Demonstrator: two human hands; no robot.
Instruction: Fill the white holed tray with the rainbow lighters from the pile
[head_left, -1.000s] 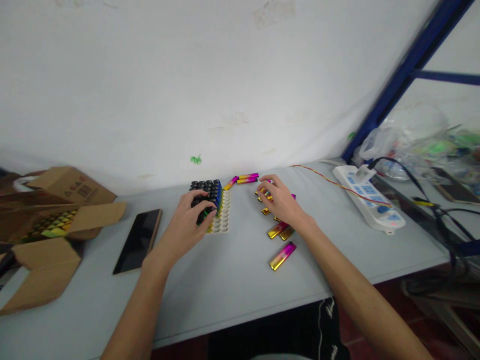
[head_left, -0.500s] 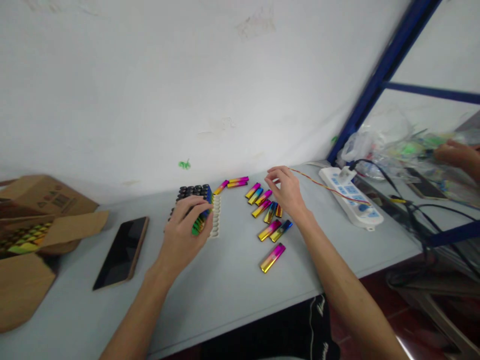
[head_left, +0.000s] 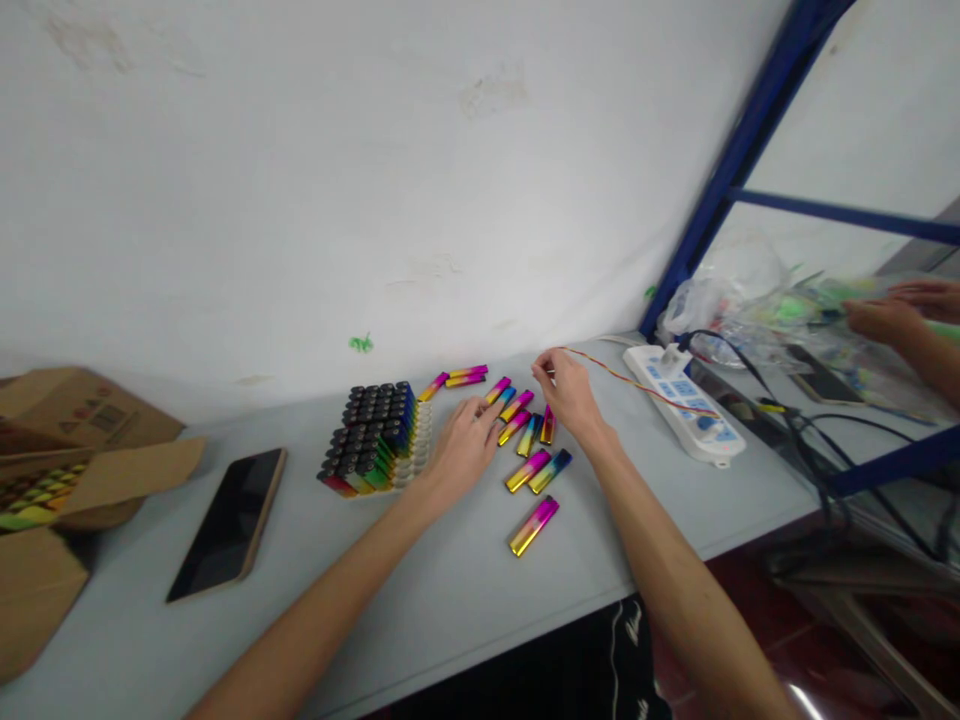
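Observation:
A white tray (head_left: 422,447) stands on the grey table (head_left: 450,590), mostly filled with upright iridescent lighters (head_left: 371,438) with black tops. Right of it lie several loose rainbow lighters (head_left: 528,469), one apart nearer the front edge (head_left: 533,525) and two by the wall (head_left: 466,376). My left hand (head_left: 461,447) lies flat between tray and loose lighters, fingers stretched out and touching the nearest ones. My right hand (head_left: 568,392) hovers over the far end of the group, fingertips pinched together; what they hold, if anything, is hidden.
A dark phone (head_left: 227,524) lies left of the tray, beside open cardboard boxes (head_left: 71,470). A white power strip (head_left: 684,402) with a red-yellow wire (head_left: 622,374) and black cables sits right. Beyond a blue frame (head_left: 724,165), another person's hands (head_left: 889,315) work among plastic bags.
My left hand has left the tray and reached right to the loose lighters. My right hand has drawn back and up with its fingertips pinched. The view has swung to the right.

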